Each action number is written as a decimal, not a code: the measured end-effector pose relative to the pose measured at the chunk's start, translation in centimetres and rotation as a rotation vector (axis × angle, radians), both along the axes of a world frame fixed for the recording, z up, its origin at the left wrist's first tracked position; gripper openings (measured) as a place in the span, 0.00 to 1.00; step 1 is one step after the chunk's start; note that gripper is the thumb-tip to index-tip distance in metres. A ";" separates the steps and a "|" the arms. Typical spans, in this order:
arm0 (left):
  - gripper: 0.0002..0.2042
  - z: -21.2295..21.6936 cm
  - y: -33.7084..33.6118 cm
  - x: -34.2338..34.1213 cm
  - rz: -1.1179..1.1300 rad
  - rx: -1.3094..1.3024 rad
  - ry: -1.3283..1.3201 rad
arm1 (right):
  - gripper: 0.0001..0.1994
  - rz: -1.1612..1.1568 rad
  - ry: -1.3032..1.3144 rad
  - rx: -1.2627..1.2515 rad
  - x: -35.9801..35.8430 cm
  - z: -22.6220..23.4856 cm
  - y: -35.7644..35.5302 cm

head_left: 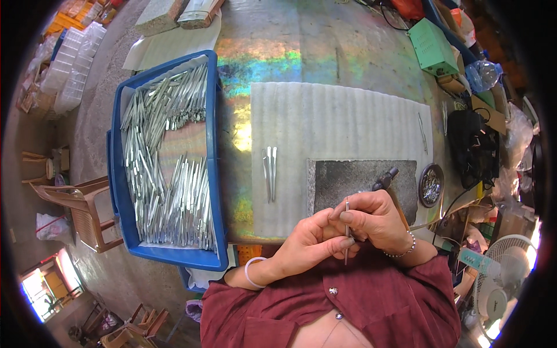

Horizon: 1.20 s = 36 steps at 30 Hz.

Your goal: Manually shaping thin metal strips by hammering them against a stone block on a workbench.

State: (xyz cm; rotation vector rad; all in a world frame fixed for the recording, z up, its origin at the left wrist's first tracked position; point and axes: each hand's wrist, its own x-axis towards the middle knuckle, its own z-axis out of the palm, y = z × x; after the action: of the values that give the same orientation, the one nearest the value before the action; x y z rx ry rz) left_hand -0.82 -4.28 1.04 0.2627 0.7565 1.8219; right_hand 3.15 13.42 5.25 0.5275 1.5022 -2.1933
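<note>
A slim silvery metal piece (347, 252) stands nearly upright between my two hands, close in front of my chest. My left hand (307, 239) pinches its lower part, with the thumb laid across it. Higher up, the thumb and fingers of my right hand (377, 219) close around the same piece. Its tip sticks up past the right fingers. Just beyond my hands lies a dark rectangular stone block (348, 177). A hammer (385, 178) rests on that block, its handle partly hidden by my right hand.
A blue tray (217, 174) at left holds many slender metal pieces. Several similar pieces (271, 173) lie on the white foam sheet (342, 122). A round dish (422, 200) of small metal parts sits right of the block. Farther right are a black bag (473, 148) and a green box (432, 47).
</note>
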 end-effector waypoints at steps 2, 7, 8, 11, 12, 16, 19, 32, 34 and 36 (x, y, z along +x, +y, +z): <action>0.16 0.1 0.1 -0.1 0.001 -0.015 -0.032 | 0.07 0.001 -0.016 0.019 -0.3 0.3 -0.1; 0.16 -0.1 0.3 -0.2 -0.005 -0.009 -0.010 | 0.07 -0.006 -0.008 0.012 -0.2 0.0 0.0; 0.17 -0.1 0.3 -0.2 -0.009 -0.009 -0.020 | 0.07 -0.004 -0.002 0.021 -0.2 0.0 0.1; 0.18 -0.2 0.4 -0.2 -0.024 -0.019 -0.039 | 0.07 -0.025 -0.003 -0.010 -0.2 0.0 0.0; 0.18 -0.1 0.4 -0.2 -0.027 -0.019 -0.038 | 0.07 -0.027 -0.002 -0.010 -0.2 -0.1 0.0; 0.18 0.2 0.5 -0.3 -0.024 -0.059 -0.047 | 0.07 -0.030 -0.005 0.011 -0.1 -0.2 0.0; 0.14 0.2 0.4 -0.2 -0.010 -0.057 -0.048 | 0.07 -0.024 0.010 -0.005 -0.1 -0.3 0.1; 0.07 -0.2 -1.5 -1.7 0.626 -0.047 -0.319 | 0.26 0.319 0.578 0.418 0.7 -0.2 -1.3; 0.05 -0.2 -2.9 -2.9 0.709 -0.387 0.313 | 0.28 0.148 0.602 0.590 1.1 -0.4 -0.4; 0.05 -1.2 -3.4 -4.2 0.765 -0.631 0.568 | 0.23 0.087 0.578 0.737 1.7 -0.7 1.7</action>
State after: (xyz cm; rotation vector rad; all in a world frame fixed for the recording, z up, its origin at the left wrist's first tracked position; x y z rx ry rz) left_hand -4.98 -7.67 -0.15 0.0623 1.9900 2.0899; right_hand 4.89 15.09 4.57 0.0082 2.6009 -1.7419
